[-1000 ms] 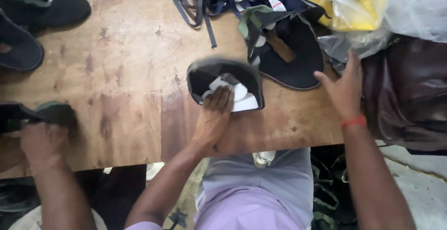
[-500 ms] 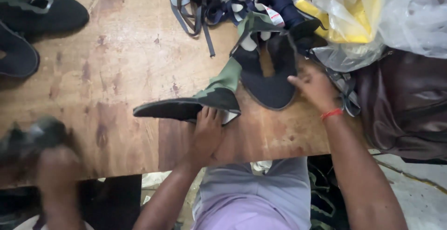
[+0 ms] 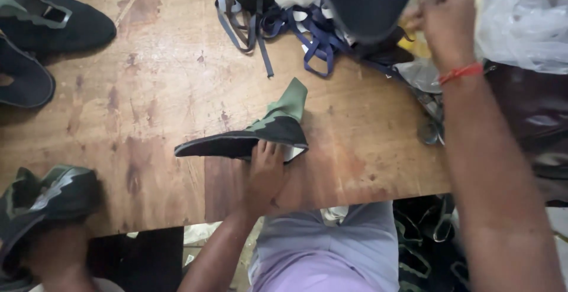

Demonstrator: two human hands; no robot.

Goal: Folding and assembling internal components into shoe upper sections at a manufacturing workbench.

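My left hand [image 3: 264, 172] presses down on a black and olive-green shoe upper [image 3: 248, 140] that lies on its side on the wooden table [image 3: 154, 108]; its green tongue sticks up toward the far side. My right hand [image 3: 445, 15], with a red thread around the wrist, is raised at the upper right. It grips a black shoe piece [image 3: 368, 1] held off the table, close to the camera.
Black shoes [image 3: 56, 24] lie at the far left. A tangle of blue straps [image 3: 278, 27] and clear plastic bags [image 3: 520, 34] are at the back, a dark bag [image 3: 532, 117] at the right. Another person's hand [image 3: 53, 250] holds a shoe upper [image 3: 56, 194] at the near left edge.
My right hand has lifted the black shoe piece off the table and up toward the camera. My left hand stays on the green and black upper, which was tipped onto its side.
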